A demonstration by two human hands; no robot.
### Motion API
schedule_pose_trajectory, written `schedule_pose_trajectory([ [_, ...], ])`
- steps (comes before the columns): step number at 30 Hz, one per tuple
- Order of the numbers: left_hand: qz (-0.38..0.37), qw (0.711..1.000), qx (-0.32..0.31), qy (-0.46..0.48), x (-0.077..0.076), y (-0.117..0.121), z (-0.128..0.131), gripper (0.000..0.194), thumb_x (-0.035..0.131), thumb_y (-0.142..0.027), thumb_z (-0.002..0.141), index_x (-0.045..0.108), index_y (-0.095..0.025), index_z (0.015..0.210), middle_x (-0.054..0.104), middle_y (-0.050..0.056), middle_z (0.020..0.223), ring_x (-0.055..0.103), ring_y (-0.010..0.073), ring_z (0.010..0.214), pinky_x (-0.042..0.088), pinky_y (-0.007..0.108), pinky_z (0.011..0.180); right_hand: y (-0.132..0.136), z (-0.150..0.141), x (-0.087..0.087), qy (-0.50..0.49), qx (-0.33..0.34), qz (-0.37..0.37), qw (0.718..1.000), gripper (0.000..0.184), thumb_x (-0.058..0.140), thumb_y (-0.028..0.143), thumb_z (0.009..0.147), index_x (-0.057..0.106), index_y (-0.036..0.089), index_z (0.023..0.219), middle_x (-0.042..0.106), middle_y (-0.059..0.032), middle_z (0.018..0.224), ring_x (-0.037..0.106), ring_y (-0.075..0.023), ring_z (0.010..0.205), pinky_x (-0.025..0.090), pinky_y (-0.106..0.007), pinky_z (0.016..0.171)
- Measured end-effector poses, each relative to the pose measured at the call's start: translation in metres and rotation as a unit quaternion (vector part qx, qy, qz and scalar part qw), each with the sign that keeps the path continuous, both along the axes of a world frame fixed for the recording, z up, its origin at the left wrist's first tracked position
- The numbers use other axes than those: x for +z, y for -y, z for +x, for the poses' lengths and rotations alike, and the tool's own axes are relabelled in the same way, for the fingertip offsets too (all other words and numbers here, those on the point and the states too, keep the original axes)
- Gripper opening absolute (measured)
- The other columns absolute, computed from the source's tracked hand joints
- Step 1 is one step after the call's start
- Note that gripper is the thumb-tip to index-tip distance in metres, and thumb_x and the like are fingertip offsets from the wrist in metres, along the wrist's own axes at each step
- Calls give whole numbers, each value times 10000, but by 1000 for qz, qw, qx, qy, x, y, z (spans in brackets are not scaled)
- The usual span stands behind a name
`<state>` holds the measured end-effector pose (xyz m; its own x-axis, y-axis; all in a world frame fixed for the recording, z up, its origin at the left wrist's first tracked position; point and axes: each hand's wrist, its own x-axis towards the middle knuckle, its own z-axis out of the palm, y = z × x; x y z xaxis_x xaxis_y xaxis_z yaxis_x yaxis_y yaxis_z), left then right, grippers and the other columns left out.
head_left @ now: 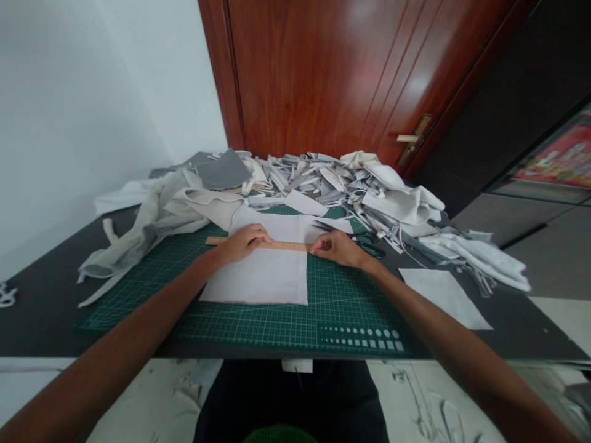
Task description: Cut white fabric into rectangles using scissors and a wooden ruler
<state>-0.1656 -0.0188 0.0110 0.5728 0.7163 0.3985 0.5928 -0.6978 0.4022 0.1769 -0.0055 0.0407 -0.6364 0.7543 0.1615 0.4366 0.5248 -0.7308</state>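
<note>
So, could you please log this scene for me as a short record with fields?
Left hand: resting on the wooden ruler
Right hand: on the ruler's right end
Ruler lies on: white fabric sheet
Under the sheet: green cutting mat
Nearest the right hand: dark-handled scissors
Rest: heap of grey and white fabric scraps behind the mat; white fabric square to the right, on the dark table; reddish-brown wooden door beyond
</note>
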Motion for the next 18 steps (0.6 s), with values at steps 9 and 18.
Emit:
schedule_pose_trajectory([
  [9,-13,1000,-16,5,2,2,-1,293,464,-138,998,752,-183,1026,680,74,1043,642,194,1014,500,332,967,5,-52,-4,-28,18,34,999,88,716,190,836,786,149,801,771,-28,752,631,-130,645,462,-224,618],
  [18,-28,999,-12,11,-1,2,1,312,463,-110,988,760,-189,1045,676,72,1063,636,187,1008,493,345,985,-1,-25,18,122,17,90,988,84,740,106,788,807,155,772,761,-29,715,637,-134,637,431,-233,623],
])
